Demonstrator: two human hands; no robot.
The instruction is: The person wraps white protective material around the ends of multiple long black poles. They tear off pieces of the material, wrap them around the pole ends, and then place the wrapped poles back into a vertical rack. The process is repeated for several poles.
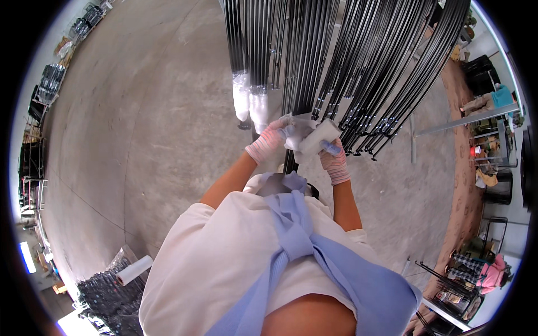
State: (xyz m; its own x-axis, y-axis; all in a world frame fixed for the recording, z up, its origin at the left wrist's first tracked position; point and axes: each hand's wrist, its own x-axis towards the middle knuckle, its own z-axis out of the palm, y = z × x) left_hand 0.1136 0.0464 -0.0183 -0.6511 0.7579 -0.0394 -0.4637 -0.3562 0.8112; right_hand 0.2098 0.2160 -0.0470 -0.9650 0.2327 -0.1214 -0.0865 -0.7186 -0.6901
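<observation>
Long black metal rods (305,61) hang in bundles in front of me. My right hand (335,159), in a white and pink striped glove with blue-grey fingertips, grips a small roll of white plastic film (322,138) beside the lower part of the middle bundle. On the bundle's other side, my left hand (268,143), gloved alike, has its fingers closed on loose film (300,126) that runs from the roll around the rods. Two bundles to the left have their lower ends wrapped in white film (241,98).
Unwrapped rods (386,73) crowd the right side, close to my right hand. At lower left, another white roll (134,270) lies on a dark plastic-wrapped pile (109,299). One person in teal (501,99) and one in pink (492,274) are far right, near metal frames.
</observation>
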